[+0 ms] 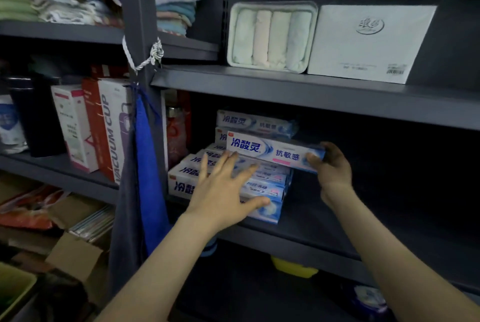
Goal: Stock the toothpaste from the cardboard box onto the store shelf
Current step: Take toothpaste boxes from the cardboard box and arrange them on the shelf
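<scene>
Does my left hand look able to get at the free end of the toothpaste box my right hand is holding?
Probably yes. The left hand lies open on the stacked boxes just below that end of the toothpaste box, with nothing between them. The right hand grips only the other end.

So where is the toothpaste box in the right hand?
The box is at centre of the head view, over the stack, its right end in the right hand.

Right hand (331, 165) grips a toothpaste box (272, 151) by its end; left hand (223, 191) rests flat on stacked toothpaste boxes (265, 186) on the shelf (337, 230).
</scene>
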